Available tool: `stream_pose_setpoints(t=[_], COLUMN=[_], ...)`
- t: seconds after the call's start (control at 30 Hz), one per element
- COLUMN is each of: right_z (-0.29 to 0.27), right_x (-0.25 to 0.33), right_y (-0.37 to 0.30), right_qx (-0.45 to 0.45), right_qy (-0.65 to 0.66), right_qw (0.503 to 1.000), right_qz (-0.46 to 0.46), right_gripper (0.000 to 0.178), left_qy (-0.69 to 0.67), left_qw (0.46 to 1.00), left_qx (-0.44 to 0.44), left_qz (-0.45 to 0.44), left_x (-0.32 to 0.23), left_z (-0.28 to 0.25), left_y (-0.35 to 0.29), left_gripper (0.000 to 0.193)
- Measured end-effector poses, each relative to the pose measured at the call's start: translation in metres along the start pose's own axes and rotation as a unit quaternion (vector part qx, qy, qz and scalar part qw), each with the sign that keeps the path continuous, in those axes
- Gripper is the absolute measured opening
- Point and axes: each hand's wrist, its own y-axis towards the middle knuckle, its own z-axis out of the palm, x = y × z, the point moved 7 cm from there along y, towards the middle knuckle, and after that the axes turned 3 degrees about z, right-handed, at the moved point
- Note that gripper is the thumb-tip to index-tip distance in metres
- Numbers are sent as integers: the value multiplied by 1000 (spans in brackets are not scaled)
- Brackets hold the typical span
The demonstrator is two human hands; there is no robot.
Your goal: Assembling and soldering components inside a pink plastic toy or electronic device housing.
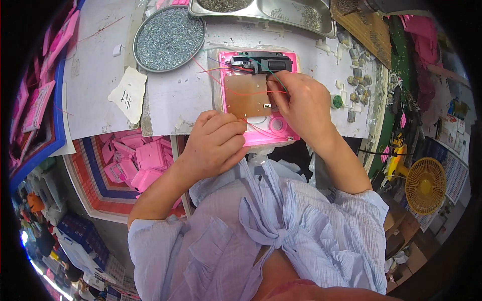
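Note:
A pink plastic case (258, 140) lies open on the bench in front of me, on clear wrapping. Inside sits a tan circuit board (246, 95), with a black mechanism (273, 64) along the case's far end. Thin red and green wires (241, 93) loop over the board. My left hand (217, 142) is closed at the near left corner of the case, fingers curled against its edge and the board's corner. My right hand (304, 103) is closed at the board's right edge, index finger and thumb beside the black mechanism; their tips are partly hidden.
A round tray of small screws (169, 39) stands far left, near a torn paper scrap (128, 94). Metal trays (296, 15) sit at the back. Small metal parts (357, 75) lie right. Below left, a crate (95, 183) holds pink cases; a yellow fan (426, 185) stands right.

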Motion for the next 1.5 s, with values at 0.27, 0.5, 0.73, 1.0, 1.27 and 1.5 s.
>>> stream_pose_setpoints(t=[0.27, 0.5, 0.73, 1.0, 1.27, 1.5], right_z=[4, -37, -34, -8, 11, 20], right_x=[0, -30, 26, 17, 59, 62], right_y=[0, -29, -88, -70, -70, -73], right_qx=[-15, -44, 154, 81, 10, 22], right_qy=[-2, 165, 192, 86, 73, 74], right_qw=[1000, 985, 952, 969, 977, 978], right_qz=[16, 23, -180, -217, -200, -192], right_gripper=[11, 14, 16, 57, 41, 29], left_qy=[-14, -14, 0, -7, 68, -44], left_qw=[1000, 1000, 999, 999, 987, 978], left_qx=[-1, 16, 43, -11, 31, 173], left_qz=[1, -12, -24, 42, -141, -109], left_x=[1, -5, -28, -25, -17, -25], left_z=[2, -7, 12, 0, 1, 15], left_y=[-4, 2, 32, 6, -37, -46], left_gripper=[21, 28, 30, 27, 13, 14])
